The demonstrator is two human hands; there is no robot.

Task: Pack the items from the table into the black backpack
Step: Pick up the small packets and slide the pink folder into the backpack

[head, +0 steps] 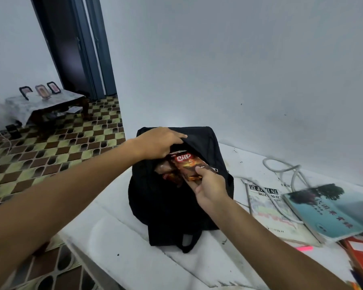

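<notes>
1. The white bench carries the black backpack, standing with its mouth open.
2. Two books lie just beside it.
3. The left hand grips the backpack's upper flap, fingers curled.
4. The right hand pinches a snack packet, half inside the mouth.

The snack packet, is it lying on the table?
No, the right hand pinches the snack packet at the open top of the black backpack, which the left hand holds open.
</notes>
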